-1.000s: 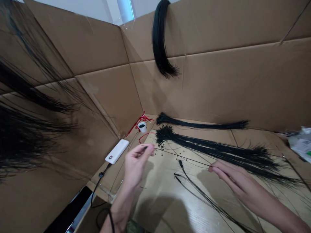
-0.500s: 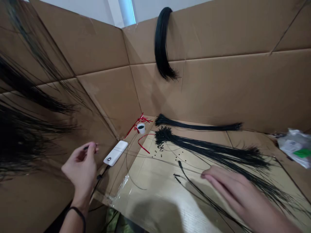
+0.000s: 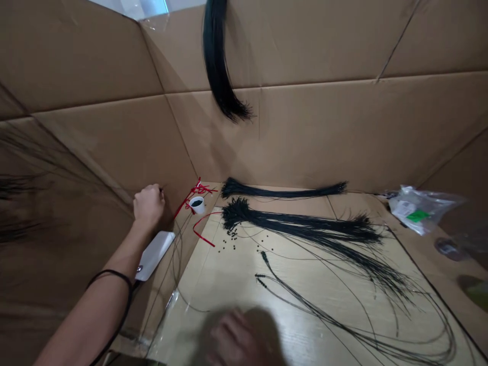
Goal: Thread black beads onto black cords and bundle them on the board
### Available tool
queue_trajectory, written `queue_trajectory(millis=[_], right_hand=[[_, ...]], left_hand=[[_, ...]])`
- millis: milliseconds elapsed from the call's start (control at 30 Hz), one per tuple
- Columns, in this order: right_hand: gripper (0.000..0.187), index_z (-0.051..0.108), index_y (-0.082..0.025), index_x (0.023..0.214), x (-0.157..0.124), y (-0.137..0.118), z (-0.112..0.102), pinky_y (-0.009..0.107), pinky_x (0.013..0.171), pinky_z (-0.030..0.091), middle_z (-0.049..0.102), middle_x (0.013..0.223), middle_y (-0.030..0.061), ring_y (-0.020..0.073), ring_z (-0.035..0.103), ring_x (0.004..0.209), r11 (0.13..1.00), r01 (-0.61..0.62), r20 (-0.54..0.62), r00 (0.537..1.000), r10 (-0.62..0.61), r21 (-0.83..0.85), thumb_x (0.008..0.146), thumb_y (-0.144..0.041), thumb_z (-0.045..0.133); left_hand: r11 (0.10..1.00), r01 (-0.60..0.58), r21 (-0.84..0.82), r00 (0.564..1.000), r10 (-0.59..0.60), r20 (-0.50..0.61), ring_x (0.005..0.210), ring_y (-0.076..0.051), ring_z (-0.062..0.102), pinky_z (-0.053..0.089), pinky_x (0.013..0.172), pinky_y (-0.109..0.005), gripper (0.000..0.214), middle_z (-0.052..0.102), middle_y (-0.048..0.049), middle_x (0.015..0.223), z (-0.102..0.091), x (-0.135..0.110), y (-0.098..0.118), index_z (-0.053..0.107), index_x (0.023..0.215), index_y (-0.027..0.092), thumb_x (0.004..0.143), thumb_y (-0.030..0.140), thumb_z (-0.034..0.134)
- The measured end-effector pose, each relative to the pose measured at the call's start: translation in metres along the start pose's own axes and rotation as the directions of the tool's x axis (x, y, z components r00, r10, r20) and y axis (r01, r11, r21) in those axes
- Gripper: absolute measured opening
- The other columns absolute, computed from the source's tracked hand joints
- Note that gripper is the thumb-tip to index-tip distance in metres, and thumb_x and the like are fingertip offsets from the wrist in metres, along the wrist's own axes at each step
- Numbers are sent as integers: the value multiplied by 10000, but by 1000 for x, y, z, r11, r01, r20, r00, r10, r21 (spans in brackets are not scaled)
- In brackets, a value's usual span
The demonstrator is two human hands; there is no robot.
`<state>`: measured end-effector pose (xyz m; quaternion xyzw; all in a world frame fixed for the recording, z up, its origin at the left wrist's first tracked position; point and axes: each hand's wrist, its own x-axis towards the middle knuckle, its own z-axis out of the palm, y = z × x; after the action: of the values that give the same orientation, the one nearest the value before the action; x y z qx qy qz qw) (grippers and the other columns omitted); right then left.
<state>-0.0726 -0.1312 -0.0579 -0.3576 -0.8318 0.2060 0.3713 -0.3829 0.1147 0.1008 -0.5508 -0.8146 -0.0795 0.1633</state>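
My left hand [image 3: 148, 206] is closed in front of the left cardboard wall, just above a white flat device [image 3: 156, 254]. A small dark thing shows at its fingertips, too small to name. My right hand [image 3: 234, 338] is low over the pale board [image 3: 213, 290], smeared by motion, so its fingers cannot be read. Ahead of it lie a few dark strands with small beaded ends [image 3: 263, 278]. Tiny black beads [image 3: 231, 236] are scattered beside a thick bundle of dark strands [image 3: 274, 218]. A white cup [image 3: 197, 205] holds more black beads.
Cardboard walls [image 3: 305, 127] close in the left and back. A dark bundle [image 3: 217, 61] hangs over the back wall; another bundle [image 3: 282, 193] lies beneath it. Red ties [image 3: 200, 189] sit in the corner. A clear plastic bag [image 3: 419, 208] lies at right.
My left hand has moved forward towards the corner, past the white device. My right hand has drawn back from the strands to the board's near side. The view has swung right.
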Motion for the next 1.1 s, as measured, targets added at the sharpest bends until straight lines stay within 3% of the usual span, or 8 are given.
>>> queue_trajectory(millis=[100,333,467,633,700,800,933,1100], right_hand=[[213,652,-286,1155,-5,36,-35,429,870,595,719,1064,88,291,679,989,961,-276,-193,942,275,21,1062,-316,463],[176,649,-291,1205,-16,88,-119,474,899,552,687,1142,93,328,641,1044,902,-418,-100,907,408,-109,1046,-342,593],[154,661,-256,1080,-11,95,-119,457,859,532,685,1016,92,307,637,961,878,-474,-63,880,470,-72,1071,-335,529],[151,651,-239,1006,1,104,-114,433,837,513,680,997,91,290,633,931,870,-490,-2,871,491,-47,1047,-311,524],[150,645,-236,991,4,107,-114,421,839,508,675,995,88,284,638,925,874,-484,17,874,485,-35,1039,-314,527],[152,642,-226,968,9,112,-112,389,808,499,670,972,79,271,649,892,870,-492,48,869,493,-26,1025,-331,548],[132,651,-226,955,21,119,-106,350,762,477,673,933,63,252,659,836,869,-491,52,868,494,-61,1009,-315,570],[103,636,-220,903,33,121,-96,343,780,456,682,968,84,258,654,885,882,-460,85,879,469,-106,952,-157,570]], left_hand=[[1000,-16,-6,999,16,38,1032,-349,684,481,848,-405,340,694,-272,1252,22,19,10,674,1221,49,1018,211,455],[998,-25,-59,988,34,152,1127,-384,686,487,898,-405,622,732,-266,1234,52,16,24,508,1495,40,948,312,628],[962,-27,-271,999,18,-35,1064,-324,702,494,886,-378,449,714,-192,1300,37,-59,39,649,1350,130,984,382,588],[729,-68,-681,985,158,70,656,-191,615,465,668,-311,225,702,-20,777,15,-216,102,707,821,232,981,372,633],[643,-95,-760,950,287,124,654,-182,591,467,661,-317,227,686,-22,799,13,-263,127,675,791,230,988,335,637],[554,-133,-822,913,392,116,897,-221,652,533,813,-355,171,707,-60,1068,13,-293,145,689,1117,238,947,254,696],[502,-326,-801,790,610,61,1225,-301,576,475,1044,-461,442,673,-91,1273,17,-281,147,638,1323,266,907,251,787],[483,-433,-761,657,747,101,1115,-274,588,457,973,-425,151,709,-53,1115,24,-268,154,695,1088,243,956,263,767]])
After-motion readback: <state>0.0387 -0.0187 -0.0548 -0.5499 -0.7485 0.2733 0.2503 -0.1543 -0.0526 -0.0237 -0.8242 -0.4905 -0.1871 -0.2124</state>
